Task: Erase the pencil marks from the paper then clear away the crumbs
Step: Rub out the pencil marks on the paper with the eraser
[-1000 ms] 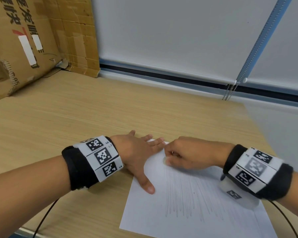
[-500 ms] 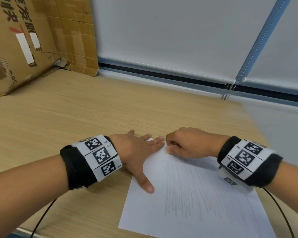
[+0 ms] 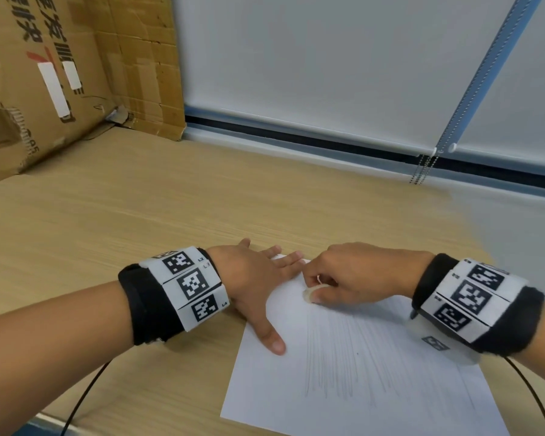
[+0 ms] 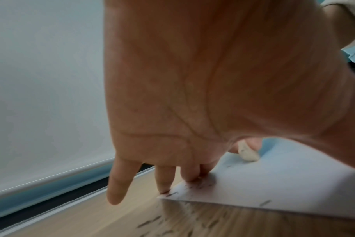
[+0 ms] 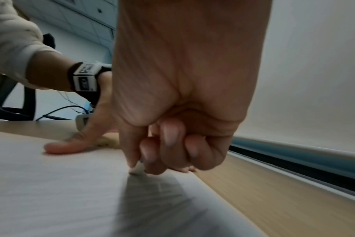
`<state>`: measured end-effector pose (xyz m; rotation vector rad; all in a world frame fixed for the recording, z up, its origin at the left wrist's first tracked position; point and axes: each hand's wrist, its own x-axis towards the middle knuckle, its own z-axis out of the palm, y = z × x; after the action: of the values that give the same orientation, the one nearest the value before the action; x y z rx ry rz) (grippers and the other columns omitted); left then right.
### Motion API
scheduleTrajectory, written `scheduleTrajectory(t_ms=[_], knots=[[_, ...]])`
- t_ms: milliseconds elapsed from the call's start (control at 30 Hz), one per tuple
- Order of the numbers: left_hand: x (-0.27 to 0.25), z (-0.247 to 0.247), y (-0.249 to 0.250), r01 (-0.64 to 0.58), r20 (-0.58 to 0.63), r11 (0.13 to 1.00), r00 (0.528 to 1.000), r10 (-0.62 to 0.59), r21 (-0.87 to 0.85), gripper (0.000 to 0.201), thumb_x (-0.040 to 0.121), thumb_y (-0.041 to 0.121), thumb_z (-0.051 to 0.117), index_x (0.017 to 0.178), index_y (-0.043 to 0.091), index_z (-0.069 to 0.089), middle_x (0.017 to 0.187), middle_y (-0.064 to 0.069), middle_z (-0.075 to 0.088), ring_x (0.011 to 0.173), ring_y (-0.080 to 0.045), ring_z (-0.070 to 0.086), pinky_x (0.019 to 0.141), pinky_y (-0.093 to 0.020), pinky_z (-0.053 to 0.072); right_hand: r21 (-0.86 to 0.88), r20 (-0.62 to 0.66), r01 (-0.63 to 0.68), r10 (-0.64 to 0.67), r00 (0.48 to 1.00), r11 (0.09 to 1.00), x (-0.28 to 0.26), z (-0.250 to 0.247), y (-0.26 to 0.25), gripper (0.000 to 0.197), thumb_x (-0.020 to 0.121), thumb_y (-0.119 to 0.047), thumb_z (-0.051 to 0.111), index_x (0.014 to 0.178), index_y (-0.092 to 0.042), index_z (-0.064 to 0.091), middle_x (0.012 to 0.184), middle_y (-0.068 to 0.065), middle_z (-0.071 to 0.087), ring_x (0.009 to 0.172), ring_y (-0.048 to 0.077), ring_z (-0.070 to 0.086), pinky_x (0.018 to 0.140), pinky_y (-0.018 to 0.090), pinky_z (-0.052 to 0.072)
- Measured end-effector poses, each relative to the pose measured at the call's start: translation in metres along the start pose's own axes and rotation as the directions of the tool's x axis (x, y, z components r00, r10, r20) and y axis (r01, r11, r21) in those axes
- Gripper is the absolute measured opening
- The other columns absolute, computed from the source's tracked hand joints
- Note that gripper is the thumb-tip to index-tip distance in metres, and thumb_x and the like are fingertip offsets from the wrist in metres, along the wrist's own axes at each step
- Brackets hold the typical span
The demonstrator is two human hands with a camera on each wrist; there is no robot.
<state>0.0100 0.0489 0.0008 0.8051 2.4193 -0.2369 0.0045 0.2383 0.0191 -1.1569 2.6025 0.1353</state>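
Observation:
A white sheet of paper (image 3: 359, 388) with grey pencil strokes (image 3: 343, 357) lies on the wooden table. My left hand (image 3: 265, 278) lies flat with spread fingers on the sheet's far left corner, thumb on the left edge. My right hand (image 3: 343, 275) pinches a small off-white eraser (image 3: 310, 294) and presses it on the paper near the top of the strokes. In the left wrist view the eraser (image 4: 247, 152) touches the paper (image 4: 284, 184), and dark crumbs (image 4: 172, 194) lie on the corner and on the table beyond it. The right wrist view shows curled fingers (image 5: 168, 150) over the paper.
A cardboard box (image 3: 60, 73) stands at the far left of the table (image 3: 139, 215). A white roller blind with a bead chain (image 3: 422, 168) runs along the far edge. Cables hang off the table's near edge.
My right hand went away from me along the strokes with the eraser, then came back toward me and slightly left. The left hand has stayed put on the paper.

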Motion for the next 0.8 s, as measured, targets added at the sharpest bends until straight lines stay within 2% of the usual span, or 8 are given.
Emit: scheduleTrajectory(t_ms=[100, 167, 267, 400, 467, 567, 700, 800], knots=[[0.0, 0.001, 0.0, 0.003, 0.007, 1.0, 1.0, -0.003, 0.022, 0.136, 0.064, 0.081, 0.065, 0.151, 0.031, -0.026, 0.157, 0.02, -0.028, 0.149, -0.012, -0.019, 0.117, -0.059, -0.01, -0.025, -0.061, -0.084, 0.082, 0.995, 0.996, 0.005, -0.001, 0.009, 0.022, 0.097, -0.036, 0.048, 0.08, -0.021, 0.048, 0.065, -0.011, 0.047, 0.055, 0.003, 0.04, 0.05, 0.024, 0.03], [0.001, 0.001, -0.001, -0.001, 0.003, 1.0, 1.0, 0.001, 0.013, 0.136, 0.063, 0.081, 0.066, 0.151, 0.032, -0.026, 0.157, 0.02, -0.028, 0.149, -0.012, -0.019, 0.117, -0.059, -0.011, 0.013, -0.059, -0.048, 0.048, 0.997, 0.999, 0.003, 0.003, 0.009, 0.022, 0.097, -0.034, 0.048, 0.078, -0.025, 0.046, 0.063, -0.011, 0.046, 0.054, 0.004, 0.04, 0.05, 0.023, 0.029], [0.0, 0.0, 0.0, -0.002, 0.006, 1.0, 1.0, 0.002, 0.002, 0.136, 0.063, 0.08, 0.067, 0.151, 0.033, -0.026, 0.157, 0.019, -0.028, 0.148, -0.012, -0.02, 0.116, -0.058, -0.012, 0.042, 0.01, 0.005, -0.005, 1.0, 0.999, -0.002, 0.004, 0.002, 0.021, 0.096, -0.041, 0.049, 0.08, -0.027, 0.051, 0.062, -0.011, 0.048, 0.054, 0.006, 0.043, 0.051, 0.023, 0.031], [0.001, 0.001, 0.0, 0.003, 0.009, 1.0, 1.0, -0.003, 0.022, 0.136, 0.064, 0.082, 0.065, 0.15, 0.032, -0.027, 0.156, 0.021, -0.03, 0.148, -0.011, -0.02, 0.117, -0.057, -0.013, 0.007, -0.051, -0.106, 0.106, 0.993, 0.994, 0.004, 0.002, 0.01, 0.022, 0.098, -0.038, 0.047, 0.083, -0.021, 0.05, 0.067, -0.01, 0.05, 0.056, 0.004, 0.041, 0.051, 0.024, 0.031], [0.001, 0.001, -0.001, 0.003, 0.006, 1.0, 1.0, -0.003, 0.011, 0.136, 0.063, 0.082, 0.066, 0.151, 0.033, -0.027, 0.156, 0.021, -0.029, 0.148, -0.011, -0.02, 0.116, -0.058, -0.013, 0.047, -0.034, -0.063, 0.065, 0.997, 0.997, 0.002, 0.005, 0.008, 0.021, 0.098, -0.036, 0.047, 0.083, -0.021, 0.05, 0.066, -0.01, 0.05, 0.055, 0.005, 0.041, 0.051, 0.024, 0.031], [0.001, 0.001, -0.001, -0.002, 0.005, 1.0, 1.0, 0.002, -0.006, 0.136, 0.062, 0.081, 0.067, 0.151, 0.035, -0.026, 0.157, 0.021, -0.028, 0.148, -0.011, -0.02, 0.116, -0.059, -0.012, 0.083, 0.06, 0.001, -0.006, 0.998, 0.997, -0.004, 0.003, 0.0, 0.021, 0.097, -0.042, 0.049, 0.084, -0.025, 0.052, 0.065, -0.012, 0.049, 0.055, 0.005, 0.042, 0.052, 0.023, 0.033], [0.002, 0.001, -0.002, -0.005, 0.01, 1.0, 1.0, 0.005, 0.019, 0.135, 0.063, 0.082, 0.066, 0.149, 0.037, -0.028, 0.155, 0.021, -0.031, 0.148, -0.012, -0.019, 0.116, -0.062, -0.01, 0.004, -0.009, -0.116, 0.116, 0.993, 0.993, 0.002, -0.001, 0.007, 0.023, 0.098, -0.039, 0.046, 0.083, -0.022, 0.047, 0.068, -0.01, 0.048, 0.058, 0.006, 0.042, 0.052, 0.026, 0.031], [0.003, 0.001, -0.002, -0.003, 0.008, 1.0, 1.0, 0.002, 0.022, 0.135, 0.062, 0.082, 0.066, 0.15, 0.037, -0.027, 0.156, 0.021, -0.03, 0.149, -0.012, -0.019, 0.116, -0.063, -0.01, 0.033, 0.008, -0.041, 0.041, 0.999, 0.999, -0.004, 0.006, -0.002, 0.022, 0.099, -0.036, 0.044, 0.083, -0.021, 0.046, 0.065, -0.01, 0.047, 0.056, 0.008, 0.041, 0.053, 0.028, 0.032]])
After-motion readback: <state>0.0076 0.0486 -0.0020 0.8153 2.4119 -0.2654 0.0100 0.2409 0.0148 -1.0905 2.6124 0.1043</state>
